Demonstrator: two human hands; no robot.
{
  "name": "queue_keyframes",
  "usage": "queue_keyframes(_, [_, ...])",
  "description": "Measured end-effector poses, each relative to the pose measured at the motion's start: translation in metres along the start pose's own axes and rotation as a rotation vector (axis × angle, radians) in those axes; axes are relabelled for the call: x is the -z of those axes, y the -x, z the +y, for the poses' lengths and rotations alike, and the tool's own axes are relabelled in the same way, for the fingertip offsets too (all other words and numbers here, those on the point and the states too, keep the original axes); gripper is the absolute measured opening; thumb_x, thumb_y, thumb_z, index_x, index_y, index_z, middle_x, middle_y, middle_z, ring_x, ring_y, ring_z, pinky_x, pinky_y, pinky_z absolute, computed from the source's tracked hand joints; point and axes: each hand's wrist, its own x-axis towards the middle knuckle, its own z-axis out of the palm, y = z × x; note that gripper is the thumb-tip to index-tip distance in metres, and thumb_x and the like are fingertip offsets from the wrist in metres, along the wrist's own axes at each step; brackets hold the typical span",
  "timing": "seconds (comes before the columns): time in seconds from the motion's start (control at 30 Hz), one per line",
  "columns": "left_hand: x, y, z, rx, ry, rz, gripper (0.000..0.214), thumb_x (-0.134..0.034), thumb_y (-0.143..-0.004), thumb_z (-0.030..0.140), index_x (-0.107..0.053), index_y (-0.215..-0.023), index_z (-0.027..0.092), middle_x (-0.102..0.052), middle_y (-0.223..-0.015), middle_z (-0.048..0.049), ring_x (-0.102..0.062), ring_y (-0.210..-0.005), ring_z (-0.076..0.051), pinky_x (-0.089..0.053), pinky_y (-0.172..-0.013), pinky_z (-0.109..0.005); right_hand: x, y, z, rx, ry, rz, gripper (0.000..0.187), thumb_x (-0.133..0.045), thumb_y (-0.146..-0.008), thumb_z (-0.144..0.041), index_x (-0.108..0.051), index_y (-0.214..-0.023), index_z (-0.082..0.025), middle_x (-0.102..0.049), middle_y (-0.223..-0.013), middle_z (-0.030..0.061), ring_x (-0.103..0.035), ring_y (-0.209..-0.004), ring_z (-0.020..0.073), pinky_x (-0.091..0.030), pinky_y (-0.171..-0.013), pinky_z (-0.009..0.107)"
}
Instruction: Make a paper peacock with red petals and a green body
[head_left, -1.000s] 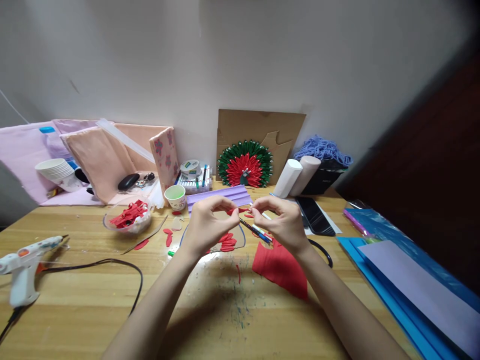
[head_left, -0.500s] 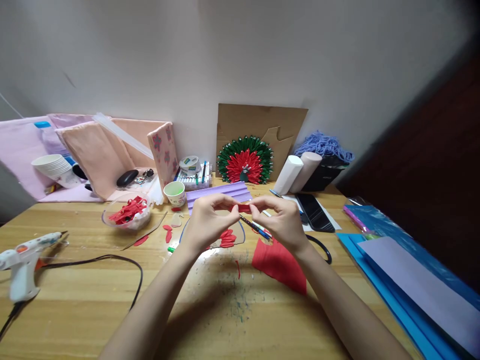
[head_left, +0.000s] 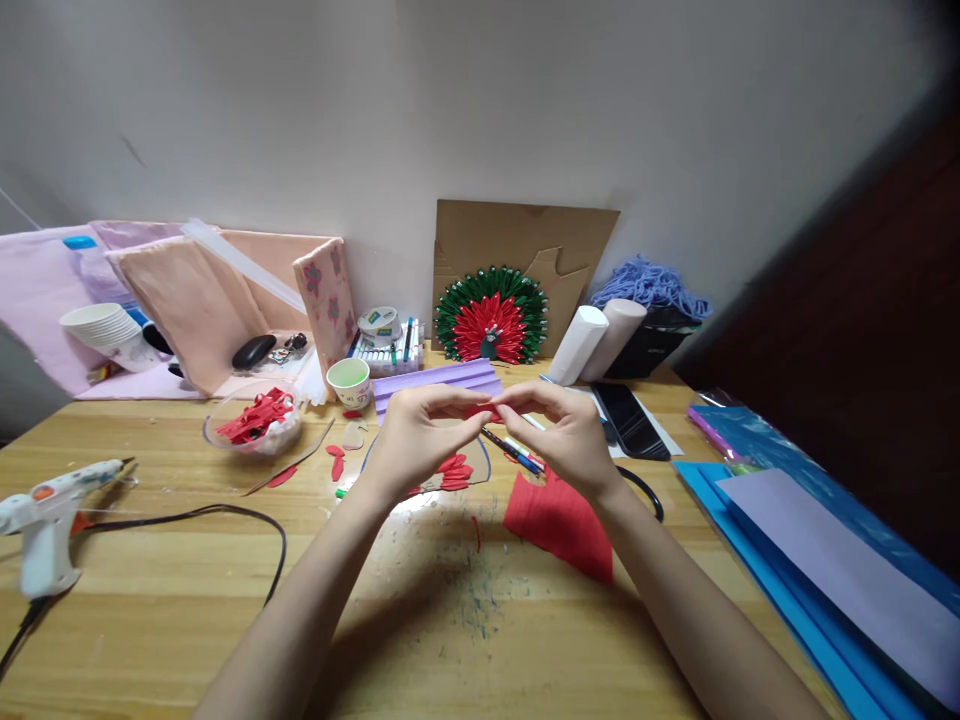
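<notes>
Both hands meet above the middle of the wooden table (head_left: 187, 610). My left hand (head_left: 420, 440) and my right hand (head_left: 570, 440) each pinch an end of a small red paper piece (head_left: 486, 411). Just beneath the hands lie pens (head_left: 517, 455) and a clear sheet with red petals (head_left: 454, 472) stuck on it. A crumpled red paper sheet (head_left: 561, 520) lies under my right wrist. Loose red petals (head_left: 336, 465) are scattered left of my left hand.
A glue gun (head_left: 45, 515) with a black cord lies at the left edge. A bowl of red scraps (head_left: 255, 420), a paper cup (head_left: 349, 382), purple folded paper (head_left: 439, 380), a red-green peacock fan (head_left: 491, 325), a phone (head_left: 630, 420) and blue sheets (head_left: 795, 580) surround the work spot.
The fingertips of both hands have drawn closer together over the red paper piece. The view has shifted slightly; nothing else on the table moved.
</notes>
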Motion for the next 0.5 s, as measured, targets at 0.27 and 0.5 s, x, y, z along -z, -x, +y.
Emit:
queue_keyframes(0.27, [0.0066, -0.0012, 0.0034, -0.047, -0.122, -0.002, 0.014, -0.066, -0.078, 0.025, -0.073, -0.087, 0.017, -0.073, -0.086, -0.0078, -0.069, -0.079, -0.017, -0.057, -0.073, -0.029, 0.0040, -0.0023, -0.0035, -0.046, -0.038, -0.006, 0.011, -0.068, -0.076, -0.023, -0.071, -0.085, -0.018, -0.074, -0.083, 0.0054, -0.070, -0.076, 0.0178, -0.059, -0.074, 0.031])
queue_keyframes(0.5, [0.0034, -0.0018, -0.0001, 0.086, 0.008, -0.027, 0.016, -0.065, -0.077, 0.022, -0.073, -0.088, 0.014, -0.074, -0.085, -0.0086, -0.069, -0.077, -0.018, -0.057, -0.073, -0.029, 0.0041, -0.0014, -0.0033, 0.023, 0.067, -0.021, 0.010, -0.063, -0.078, -0.019, -0.070, -0.085, -0.017, -0.072, -0.078, 0.0036, -0.069, -0.070, 0.0156, -0.058, -0.066, 0.028])
